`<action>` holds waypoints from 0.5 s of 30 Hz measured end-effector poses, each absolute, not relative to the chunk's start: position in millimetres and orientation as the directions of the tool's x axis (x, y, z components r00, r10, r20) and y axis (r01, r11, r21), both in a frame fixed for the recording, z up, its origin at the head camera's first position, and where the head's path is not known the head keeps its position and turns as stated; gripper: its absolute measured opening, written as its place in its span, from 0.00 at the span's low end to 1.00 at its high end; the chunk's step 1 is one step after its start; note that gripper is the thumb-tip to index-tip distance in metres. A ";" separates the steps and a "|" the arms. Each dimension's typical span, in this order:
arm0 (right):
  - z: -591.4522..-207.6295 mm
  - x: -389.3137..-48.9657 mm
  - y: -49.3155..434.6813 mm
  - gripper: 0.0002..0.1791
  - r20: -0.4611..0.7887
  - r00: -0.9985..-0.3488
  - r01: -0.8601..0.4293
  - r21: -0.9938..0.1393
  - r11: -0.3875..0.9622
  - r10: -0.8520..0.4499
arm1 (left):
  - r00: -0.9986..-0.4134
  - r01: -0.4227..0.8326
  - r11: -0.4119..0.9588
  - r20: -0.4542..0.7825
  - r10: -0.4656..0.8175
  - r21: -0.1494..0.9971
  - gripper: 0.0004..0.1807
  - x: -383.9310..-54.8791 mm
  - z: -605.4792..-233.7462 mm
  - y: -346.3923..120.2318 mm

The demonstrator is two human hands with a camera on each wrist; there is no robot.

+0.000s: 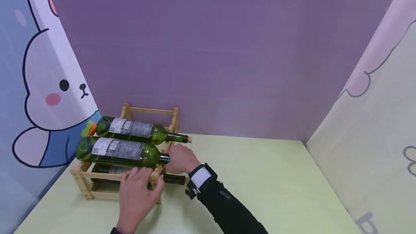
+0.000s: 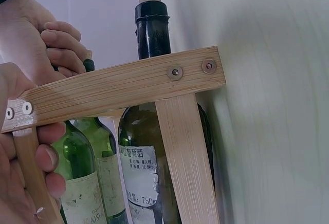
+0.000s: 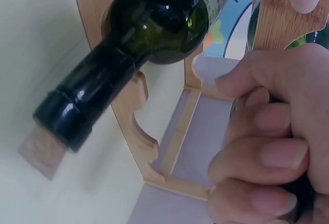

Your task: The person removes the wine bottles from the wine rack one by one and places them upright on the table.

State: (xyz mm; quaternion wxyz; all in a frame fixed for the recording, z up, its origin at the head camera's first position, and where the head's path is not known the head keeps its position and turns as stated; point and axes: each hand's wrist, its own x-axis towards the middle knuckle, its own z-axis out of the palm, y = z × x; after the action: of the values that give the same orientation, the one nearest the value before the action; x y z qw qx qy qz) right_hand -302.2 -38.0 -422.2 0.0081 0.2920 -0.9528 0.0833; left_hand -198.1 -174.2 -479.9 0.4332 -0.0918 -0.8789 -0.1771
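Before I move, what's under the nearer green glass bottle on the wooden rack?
A dark glass bottle lies below, its neck jutting past the rack. The wooden front rail and left hand cover part of its body.

The desk (image 1: 260, 183) has a smooth, pale yellow-green top with faint streaks, a straight far edge and slanting side edges. Directly on it stands a light wooden rack (image 1: 104, 176), close to the left edge and reaching back toward the far left corner.

The left hand (image 1: 138, 189) and right hand (image 1: 182, 159) are curled, close together.
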 end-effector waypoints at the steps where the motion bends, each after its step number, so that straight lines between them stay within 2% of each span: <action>1: -423.2 -302.2 -37.7 0.16 0.066 -0.829 -0.559 -0.160 0.814 -0.556 | -0.606 0.316 0.920 0.796 0.007 0.232 0.16 -197.8 -480.3 -174.0; 15: -421.7 -302.3 -30.8 0.13 0.141 -0.821 -0.571 -0.193 0.798 -0.553 | -0.566 0.377 0.892 0.824 0.007 0.251 0.15 -198.2 -481.7 -171.1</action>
State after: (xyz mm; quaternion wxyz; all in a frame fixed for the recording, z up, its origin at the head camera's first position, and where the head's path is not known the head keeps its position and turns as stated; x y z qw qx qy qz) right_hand -302.3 -30.8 -421.7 0.0390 0.2966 -0.9474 0.1139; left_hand -198.2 -171.1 -481.7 0.4523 -0.1114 -0.8609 -0.2045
